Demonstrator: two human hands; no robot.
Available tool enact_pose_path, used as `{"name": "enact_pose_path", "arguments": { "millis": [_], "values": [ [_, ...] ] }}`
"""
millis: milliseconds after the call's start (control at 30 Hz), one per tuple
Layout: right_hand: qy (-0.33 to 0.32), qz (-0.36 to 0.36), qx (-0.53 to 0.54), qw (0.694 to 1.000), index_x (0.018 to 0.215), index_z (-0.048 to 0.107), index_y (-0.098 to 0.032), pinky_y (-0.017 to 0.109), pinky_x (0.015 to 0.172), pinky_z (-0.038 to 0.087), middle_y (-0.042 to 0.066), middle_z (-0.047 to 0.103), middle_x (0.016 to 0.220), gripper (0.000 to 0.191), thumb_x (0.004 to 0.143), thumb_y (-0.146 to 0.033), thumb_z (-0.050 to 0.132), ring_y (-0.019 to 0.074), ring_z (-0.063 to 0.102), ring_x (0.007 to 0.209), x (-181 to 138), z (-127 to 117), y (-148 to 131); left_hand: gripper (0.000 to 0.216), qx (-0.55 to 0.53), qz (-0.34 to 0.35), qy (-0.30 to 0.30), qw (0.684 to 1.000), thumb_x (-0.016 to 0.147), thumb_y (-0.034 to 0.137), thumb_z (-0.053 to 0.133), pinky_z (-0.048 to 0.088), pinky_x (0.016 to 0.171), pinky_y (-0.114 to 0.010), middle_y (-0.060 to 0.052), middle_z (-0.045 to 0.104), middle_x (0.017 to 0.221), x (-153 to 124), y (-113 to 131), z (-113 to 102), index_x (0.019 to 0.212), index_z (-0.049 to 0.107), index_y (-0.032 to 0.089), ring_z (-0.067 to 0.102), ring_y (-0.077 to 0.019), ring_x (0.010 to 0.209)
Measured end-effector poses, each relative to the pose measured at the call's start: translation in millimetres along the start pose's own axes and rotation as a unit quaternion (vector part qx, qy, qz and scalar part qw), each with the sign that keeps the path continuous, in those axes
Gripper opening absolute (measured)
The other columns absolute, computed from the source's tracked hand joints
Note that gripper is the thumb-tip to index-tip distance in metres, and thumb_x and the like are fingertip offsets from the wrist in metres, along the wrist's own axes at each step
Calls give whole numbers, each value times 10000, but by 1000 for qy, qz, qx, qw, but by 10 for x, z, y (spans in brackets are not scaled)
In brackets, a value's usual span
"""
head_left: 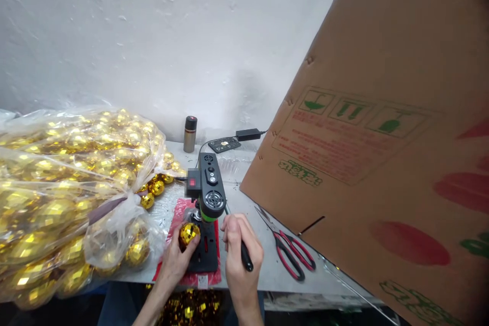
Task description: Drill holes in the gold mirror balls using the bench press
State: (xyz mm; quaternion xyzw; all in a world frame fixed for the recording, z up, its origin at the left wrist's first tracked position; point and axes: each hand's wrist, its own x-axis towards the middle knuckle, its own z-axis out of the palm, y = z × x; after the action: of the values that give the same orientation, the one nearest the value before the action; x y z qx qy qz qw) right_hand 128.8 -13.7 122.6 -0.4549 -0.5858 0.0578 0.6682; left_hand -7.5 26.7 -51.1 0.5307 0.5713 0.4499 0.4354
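My left hand (174, 255) is closed around a shiny gold mirror ball (190, 234), just below the head of a small black bench drill press (212, 183). The machine's black base (203, 260) rests on a red plastic sheet (211, 278). Beside it, my right hand (243, 249) is wrapped round a lever with a black grip (246, 259); its thin rod runs up toward the machine. The machine's head hides the spot where any bit would meet the ball.
A clear bag of gold balls (69, 183) fills the left side. Red-handled scissors (292, 254) lie to the right, below a large tilted cardboard box (362, 137). Behind stand a dark-capped bottle (190, 135), a phone (224, 144) and a power adapter (248, 134). More gold balls (190, 308) sit below the table edge.
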Motion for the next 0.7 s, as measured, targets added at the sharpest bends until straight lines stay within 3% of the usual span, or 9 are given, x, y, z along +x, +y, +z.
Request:
{"name": "enact_pose_path", "arguments": {
  "millis": [133, 267, 533, 700],
  "values": [
    [-12, -9, 0, 1000, 797, 548, -233, 204, 560, 450, -33, 530, 709, 339, 1117, -180, 449, 102, 522, 612, -29, -16, 14, 554, 74, 124, 11, 990, 867, 523, 726, 583, 1072, -579, -160, 795, 1278, 0, -84, 57, 1322, 663, 214, 749, -374, 1198],
    [-17, -17, 4, 1000, 802, 542, -234, 208, 577, 463, -28, 533, 715, 334, 1108, -145, 440, 107, 537, 625, -49, -26, 23, 539, 139, 180, 7, 974, 875, 502, 725, 609, 996, -602, -184, 800, 1229, 22, -141, 84, 1318, 672, 201, 765, -403, 1120],
    [-27, -16, 0, 999, 828, 535, -236, 195, 577, 462, -31, 554, 740, 305, 1091, -107, 450, 95, 551, 630, -51, -43, 24, 428, 231, 200, -39, 951, 841, 485, 724, 585, 899, -503, -108, 787, 1023, 93, -42, 118, 1170, 718, 212, 740, -355, 954],
    [-30, -57, -21, 998, 852, 552, -234, 223, 546, 458, -15, 566, 741, 308, 1097, -113, 411, 110, 570, 614, -182, -49, 167, 430, 233, 184, -60, 953, 837, 464, 723, 559, 909, -485, -99, 774, 1031, 101, -19, 103, 1182, 712, 209, 721, -341, 955]
  ]
}}
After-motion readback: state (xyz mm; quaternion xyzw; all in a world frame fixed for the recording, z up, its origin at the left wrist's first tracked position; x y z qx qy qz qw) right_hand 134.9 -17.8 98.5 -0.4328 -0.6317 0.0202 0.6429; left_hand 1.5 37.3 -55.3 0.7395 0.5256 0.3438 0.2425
